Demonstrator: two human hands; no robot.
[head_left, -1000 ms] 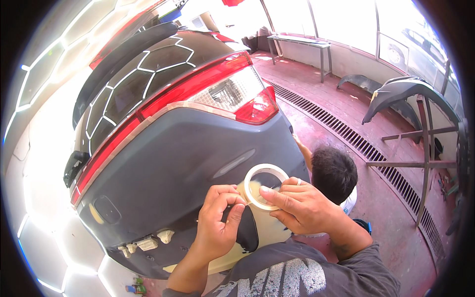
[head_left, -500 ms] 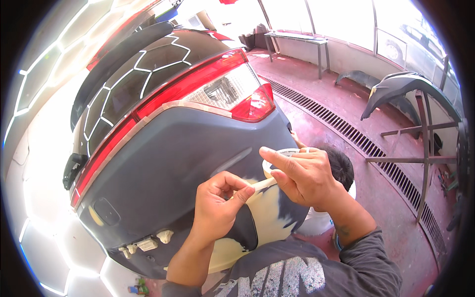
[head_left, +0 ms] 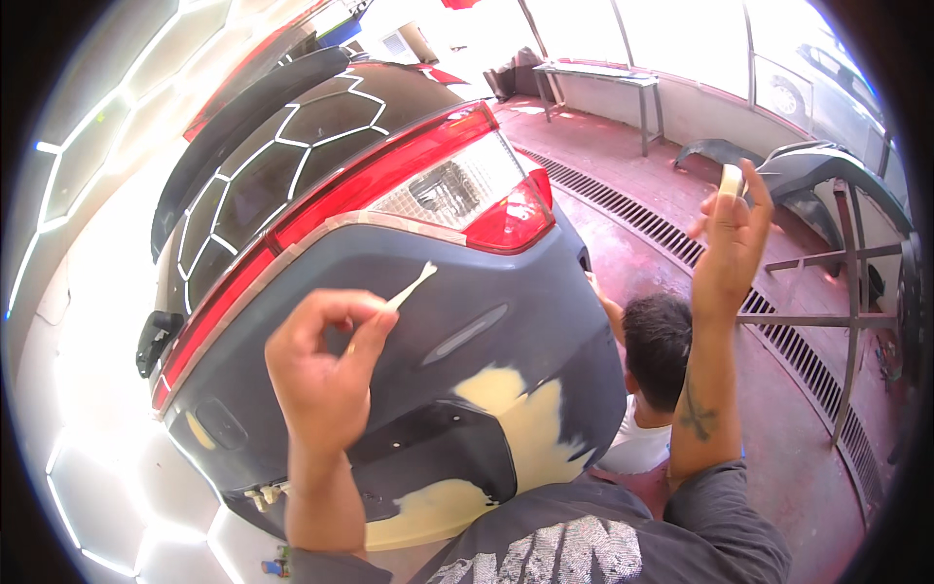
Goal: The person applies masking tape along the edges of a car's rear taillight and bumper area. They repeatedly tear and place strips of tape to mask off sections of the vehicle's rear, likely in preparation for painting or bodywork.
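Apart — tape strip [head_left: 413,288], tape roll [head_left: 730,183].

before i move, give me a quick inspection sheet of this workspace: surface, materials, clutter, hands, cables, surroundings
Surface: grey vehicle rear panel with pale patches; masking strip below the tail light.
Materials: short tape strip, apart from the tape roll.
Clutter: small items at the lower left, kind unclear.
Hands: left hand pinches the tape strip by one end; right hand is raised, holding the tape roll.
Cables: nothing seen for certain.
Surroundings: another person low beside the vehicle's right side; floor grate; bench farther back; metal stand on the right.
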